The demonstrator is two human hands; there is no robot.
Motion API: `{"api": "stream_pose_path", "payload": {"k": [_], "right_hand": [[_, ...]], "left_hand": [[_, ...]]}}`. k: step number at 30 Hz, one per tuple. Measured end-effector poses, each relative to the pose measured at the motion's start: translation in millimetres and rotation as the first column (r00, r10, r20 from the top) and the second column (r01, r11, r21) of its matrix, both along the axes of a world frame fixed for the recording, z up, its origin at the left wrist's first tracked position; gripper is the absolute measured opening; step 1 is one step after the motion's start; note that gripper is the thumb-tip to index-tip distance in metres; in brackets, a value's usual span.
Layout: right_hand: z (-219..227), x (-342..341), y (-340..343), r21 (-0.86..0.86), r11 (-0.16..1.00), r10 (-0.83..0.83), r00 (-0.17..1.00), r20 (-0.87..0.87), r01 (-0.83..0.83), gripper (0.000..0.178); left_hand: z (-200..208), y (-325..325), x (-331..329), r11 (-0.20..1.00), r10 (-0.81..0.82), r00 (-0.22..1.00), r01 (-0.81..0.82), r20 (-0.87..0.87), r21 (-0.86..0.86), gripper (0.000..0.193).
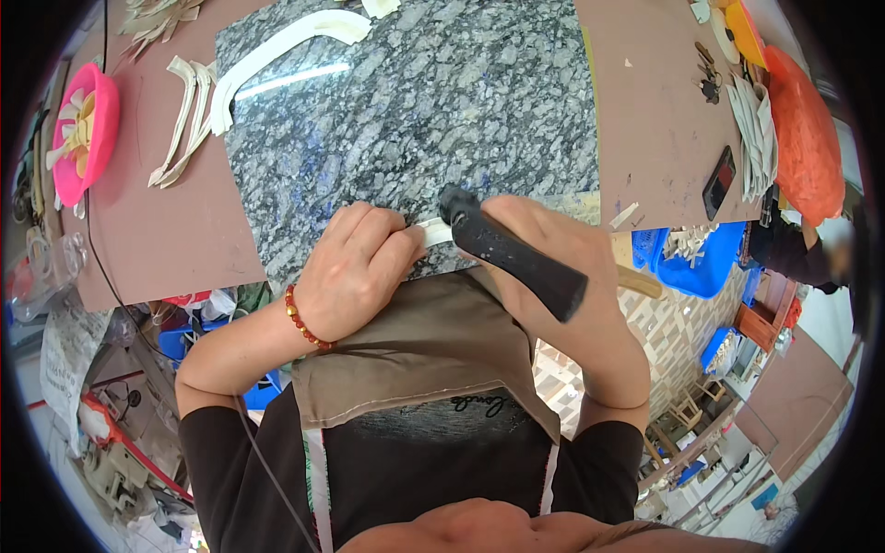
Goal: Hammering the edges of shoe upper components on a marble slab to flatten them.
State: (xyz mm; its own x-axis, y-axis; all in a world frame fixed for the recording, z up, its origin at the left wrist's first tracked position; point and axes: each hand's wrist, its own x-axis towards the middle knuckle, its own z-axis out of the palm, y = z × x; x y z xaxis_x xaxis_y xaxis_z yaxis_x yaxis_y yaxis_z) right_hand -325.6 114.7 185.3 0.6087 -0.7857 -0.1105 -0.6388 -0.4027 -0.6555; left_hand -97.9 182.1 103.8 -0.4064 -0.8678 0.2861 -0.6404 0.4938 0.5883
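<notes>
My right hand (590, 263) grips a cobbler's hammer with a dark, flared head (516, 253); what looks like its tan wooden handle (641, 282) sticks out past the hand. The hammer's round face is down by a narrow white strip (435, 230) at the near edge of a speckled grey stone slab (415, 120). Closed fingers of my left hand (359, 267) press on the strip's left end, hiding it. Whether the hammer touches the strip I cannot tell. Toward the slab's far left lies a long curved white piece (267, 64).
Cream strips (189, 115) lie left of the slab, near a pink bowl (106, 129) of pieces. At right are a dark phone (719, 182), keys (708, 74), stacked pale pieces (754, 129) and a red-orange bag (804, 138). Blue baskets (705, 276) stand below the table. Another person (788, 253) is at far right.
</notes>
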Motion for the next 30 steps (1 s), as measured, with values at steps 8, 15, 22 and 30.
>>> {"api": "stream_pose_path", "payload": {"k": [8,15,22,30], "right_hand": [[4.8,9.1,-9.8,0.037,0.998,0.046,0.998,0.039,-0.048,0.03],[5.6,15.6,-17.3,0.009,0.979,0.205,0.971,-0.119,-0.206,0.026],[-6.1,11.2,-6.5,-0.04,0.991,0.124,0.992,-0.005,-0.124,0.028],[0.0,-41.4,21.3,-0.007,0.972,-0.233,0.961,0.15,0.236,0.019]], "left_hand": [[-4.4,1.8,-9.0,0.974,0.228,0.962,-0.222,-0.15,0.053,0.04],[-7.9,2.8,-9.0,0.965,0.262,0.953,-0.254,-0.156,0.067,0.045],[-10.5,-2.9,-9.1,0.978,0.204,0.964,-0.195,-0.171,0.07,0.046],[8.4,-22.3,-22.6,0.978,0.017,0.998,-0.028,0.054,0.208,0.044]]}}
